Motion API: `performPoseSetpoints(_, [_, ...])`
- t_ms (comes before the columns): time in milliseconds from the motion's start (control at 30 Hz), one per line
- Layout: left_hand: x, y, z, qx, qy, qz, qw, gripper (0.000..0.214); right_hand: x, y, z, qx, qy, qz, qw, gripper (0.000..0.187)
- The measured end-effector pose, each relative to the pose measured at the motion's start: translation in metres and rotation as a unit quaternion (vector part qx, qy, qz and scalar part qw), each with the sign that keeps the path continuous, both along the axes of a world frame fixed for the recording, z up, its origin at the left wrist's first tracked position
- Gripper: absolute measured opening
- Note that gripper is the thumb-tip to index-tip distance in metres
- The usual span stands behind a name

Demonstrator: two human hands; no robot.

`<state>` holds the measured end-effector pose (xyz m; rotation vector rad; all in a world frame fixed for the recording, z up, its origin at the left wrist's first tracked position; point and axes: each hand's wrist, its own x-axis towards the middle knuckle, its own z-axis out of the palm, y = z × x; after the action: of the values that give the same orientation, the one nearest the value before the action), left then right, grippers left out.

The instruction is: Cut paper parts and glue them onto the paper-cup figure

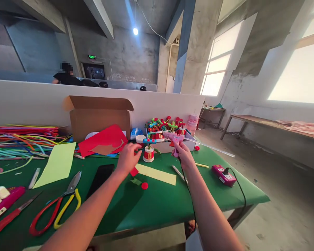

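Note:
My right hand (184,155) is wrapped round the handle of a pink hot glue gun (174,138). A long clear glue stick (217,148) sticks out of its back, and its nozzle points left at a small craft figure. That figure has a red paper-cup body (148,154) with a white rim, a green coiled neck and a blue tube (149,141) with red dots on top. It stands upright on the green table. At its left side is my left hand (129,157), fingers bent and drawn together. What the fingertips pinch, if anything, is too small to make out.
Behind the figure stands a box (189,143) of similar figures. Scissors (70,188), a black phone (101,177), yellow paper strips (157,174) and a red disc (144,185) lie nearby. A pink power strip (223,175) is at right; the gun's cord hangs over the front edge.

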<state>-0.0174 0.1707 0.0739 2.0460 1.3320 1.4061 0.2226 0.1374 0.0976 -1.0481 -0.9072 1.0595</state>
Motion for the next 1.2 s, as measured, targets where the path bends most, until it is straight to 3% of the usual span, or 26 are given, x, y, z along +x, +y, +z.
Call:
performPoseSetpoints(133, [0.022, 0.084, 0.035, -0.161, -0.029, -0.018, 0.986, 0.032, 0.002, -0.002, -0.008, -0.006, 0.015, -0.017, 1.000, 0.050])
performPoseSetpoints(200, [0.037, 0.112, 0.037, -0.207, -0.022, -0.052, 0.977, 0.040, 0.003, -0.005, -0.013, -0.011, 0.026, -0.026, 0.999, 0.050])
performPoseSetpoints(300, [0.051, 0.131, 0.032, -0.252, -0.013, -0.110, 0.961, 0.048, 0.004, -0.009, -0.017, -0.012, 0.031, -0.032, 0.999, 0.051])
performPoseSetpoints(467, [0.043, 0.131, 0.026, -0.262, -0.025, -0.169, 0.950, 0.040, 0.005, -0.011, -0.017, -0.018, 0.024, -0.034, 0.999, 0.048])
performPoseSetpoints(633, [0.028, 0.118, 0.022, -0.209, -0.050, -0.191, 0.958, 0.037, -0.004, -0.009, -0.015, 0.005, 0.016, -0.014, 1.000, 0.049])
performPoseSetpoints(933, [0.043, 0.096, -0.001, -0.099, -0.048, -0.157, 0.981, 0.020, -0.023, 0.008, -0.017, 0.070, -0.092, 0.004, 0.993, 0.042])
performPoseSetpoints(1200, [0.049, 0.083, -0.003, -0.023, 0.006, -0.103, 0.994, 0.018, -0.019, 0.011, -0.024, 0.100, -0.246, -0.043, 0.963, 0.034])
